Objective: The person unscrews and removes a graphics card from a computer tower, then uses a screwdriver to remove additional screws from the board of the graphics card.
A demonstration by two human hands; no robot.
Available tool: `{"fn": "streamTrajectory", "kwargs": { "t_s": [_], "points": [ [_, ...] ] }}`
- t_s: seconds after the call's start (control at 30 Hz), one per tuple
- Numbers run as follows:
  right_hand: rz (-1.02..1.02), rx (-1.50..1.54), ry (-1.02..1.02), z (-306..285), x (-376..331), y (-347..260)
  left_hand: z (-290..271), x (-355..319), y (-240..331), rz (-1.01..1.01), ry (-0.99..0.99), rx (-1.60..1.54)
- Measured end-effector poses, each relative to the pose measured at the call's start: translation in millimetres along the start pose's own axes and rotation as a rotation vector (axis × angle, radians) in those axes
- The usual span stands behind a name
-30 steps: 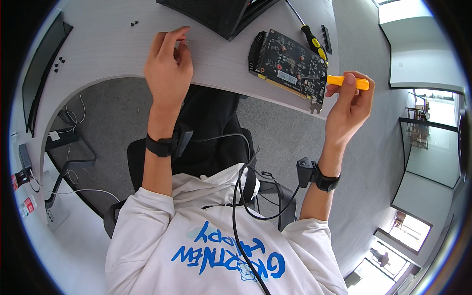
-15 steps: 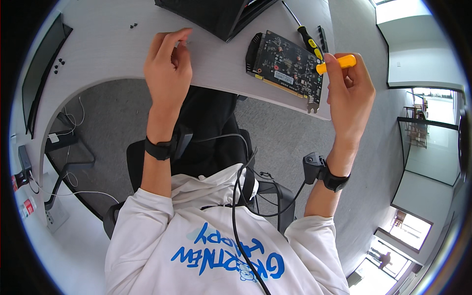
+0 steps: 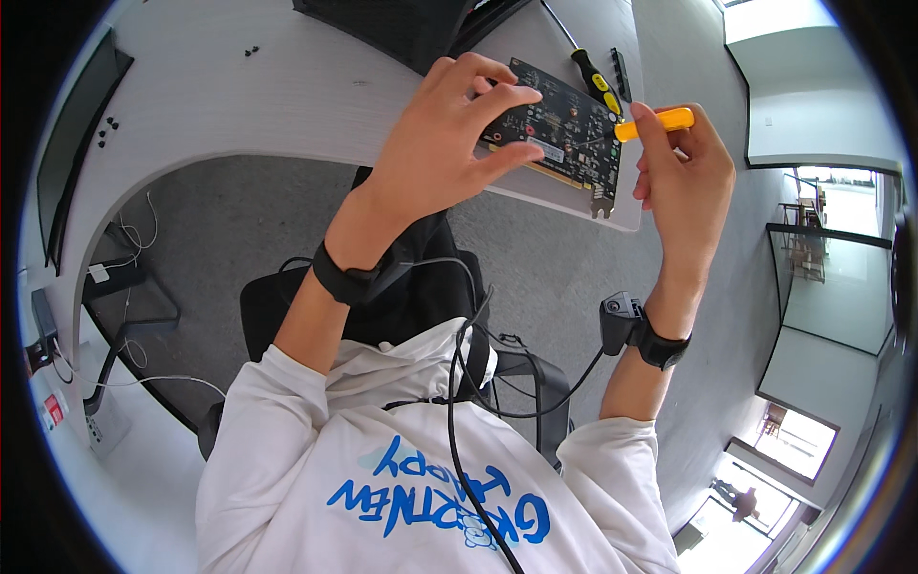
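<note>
A graphics card lies on the desk with its circuit-board side up and its gold edge toward me. Over its left end reaches my left hand, fingers spread and holding nothing; whether the fingertips touch the board, I cannot tell. My right hand is closed round the orange handle of a screwdriver at the card's right side. The thin shaft points left across the board, and its tip is hard to make out. Just beyond the card lies a second screwdriver with a black and yellow handle.
A black box-like case stands at the far side of the desk. Beside the second screwdriver is a narrow black strip. Small dark screws lie at left, near a monitor. Cables hang over my shirt.
My left hand has moved right, from bare desk to over the card's left end, and its fingers have spread. My right hand keeps the screwdriver in almost the same place.
</note>
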State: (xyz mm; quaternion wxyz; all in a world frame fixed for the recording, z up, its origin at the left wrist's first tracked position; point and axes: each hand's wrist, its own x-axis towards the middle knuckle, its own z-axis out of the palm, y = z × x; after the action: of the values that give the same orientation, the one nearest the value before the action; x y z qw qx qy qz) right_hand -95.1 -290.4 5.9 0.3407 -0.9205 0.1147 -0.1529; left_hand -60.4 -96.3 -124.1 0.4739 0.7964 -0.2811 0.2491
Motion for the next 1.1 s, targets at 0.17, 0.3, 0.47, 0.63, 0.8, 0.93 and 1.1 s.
{"fn": "streamTrajectory", "kwargs": {
  "t_s": [0.17,0.3,0.47,0.63,0.8,0.93,1.1],
  "points": [
    [-0.155,0.008,-0.137,-1,-1,-2,13,-3,-6,0.098,-0.120,0.068],
    [-0.269,-0.075,-0.146,-2,6,1,14,-4,-8,0.063,-0.147,0.083],
    [-0.331,-0.010,-0.357,-10,5,-4,13,-4,-7,0.035,-0.173,0.092],
    [-0.336,0.017,-0.300,-2,7,-2,11,-6,-10,0.023,-0.176,0.082],
    [-0.205,-0.039,-0.140,2,8,-1,12,-5,-11,0.024,-0.181,0.069],
    [-0.253,-0.136,-0.119,-3,10,5,13,-6,-12,0.012,-0.181,0.059],
    [-0.286,-0.119,-0.288,-18,6,8,11,-5,-12,0.008,-0.182,0.059]
  ]
}}
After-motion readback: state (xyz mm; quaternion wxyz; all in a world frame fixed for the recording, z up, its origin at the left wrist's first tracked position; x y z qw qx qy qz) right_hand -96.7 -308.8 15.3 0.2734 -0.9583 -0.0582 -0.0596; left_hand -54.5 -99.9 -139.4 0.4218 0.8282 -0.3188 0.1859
